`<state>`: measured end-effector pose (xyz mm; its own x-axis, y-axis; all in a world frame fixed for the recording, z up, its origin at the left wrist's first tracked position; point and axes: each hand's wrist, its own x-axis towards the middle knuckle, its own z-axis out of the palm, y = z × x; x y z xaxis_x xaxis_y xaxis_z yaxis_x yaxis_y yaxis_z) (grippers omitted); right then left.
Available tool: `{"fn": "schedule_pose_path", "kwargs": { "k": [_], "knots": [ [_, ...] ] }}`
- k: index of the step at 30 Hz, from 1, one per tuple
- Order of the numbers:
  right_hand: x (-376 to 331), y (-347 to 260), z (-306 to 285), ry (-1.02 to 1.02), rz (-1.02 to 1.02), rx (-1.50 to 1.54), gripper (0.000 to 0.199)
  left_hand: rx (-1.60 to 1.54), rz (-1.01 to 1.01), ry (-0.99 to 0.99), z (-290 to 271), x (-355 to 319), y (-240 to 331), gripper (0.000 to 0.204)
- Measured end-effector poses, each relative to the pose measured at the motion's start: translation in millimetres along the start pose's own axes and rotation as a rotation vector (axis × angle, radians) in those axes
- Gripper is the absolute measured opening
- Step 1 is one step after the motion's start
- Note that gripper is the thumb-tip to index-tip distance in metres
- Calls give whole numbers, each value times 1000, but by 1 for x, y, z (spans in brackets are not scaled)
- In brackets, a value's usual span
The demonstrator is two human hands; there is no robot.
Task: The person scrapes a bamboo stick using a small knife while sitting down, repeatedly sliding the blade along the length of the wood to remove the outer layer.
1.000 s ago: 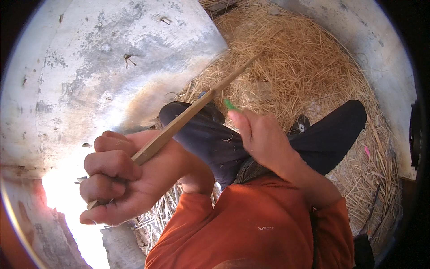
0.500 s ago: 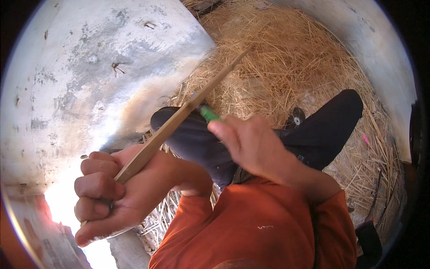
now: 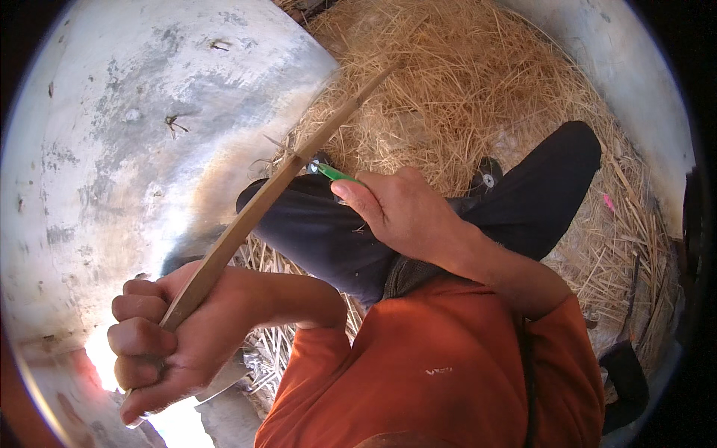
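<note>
A long, tapering wooden strip (image 3: 250, 213) slants across from lower left to the far middle, narrowing to a thin tip over the straw. Its thick end lies in my left hand (image 3: 175, 332), whose fingers are curled around it with the palm turned up. My right hand (image 3: 411, 213) grips a green-handled knife (image 3: 336, 173), its front end against the strip about halfway along. A thin pointed piece sticks out on the strip's far side there; whether it is blade or shaving is hard to tell.
My bent legs in dark trousers (image 3: 534, 205) lie below the strip. Loose straw (image 3: 463, 82) covers the floor ahead. A pale, stained wall panel (image 3: 127, 149) stands close on the left, another curved pale wall (image 3: 635, 82) on the right. Bright light enters at lower left.
Both hands, the strip and the knife have shifted slightly left in view, as has the background. The knife sits at a flatter angle, and a thin point now shows beyond the strip.
</note>
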<state>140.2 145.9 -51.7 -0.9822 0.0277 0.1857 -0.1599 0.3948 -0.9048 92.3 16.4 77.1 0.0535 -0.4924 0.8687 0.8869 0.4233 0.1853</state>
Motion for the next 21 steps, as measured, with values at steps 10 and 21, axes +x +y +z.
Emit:
{"fn": "schedule_pose_path", "kwargs": {
  "k": [10,21],
  "knots": [
    [34,99,-3,107,150,-222,61,24,6,-56,-4,-2,-6,49],
    [39,32,-25,36,199,-65,48,-298,-101,-88,-12,10,-5,45]
  ]
}}
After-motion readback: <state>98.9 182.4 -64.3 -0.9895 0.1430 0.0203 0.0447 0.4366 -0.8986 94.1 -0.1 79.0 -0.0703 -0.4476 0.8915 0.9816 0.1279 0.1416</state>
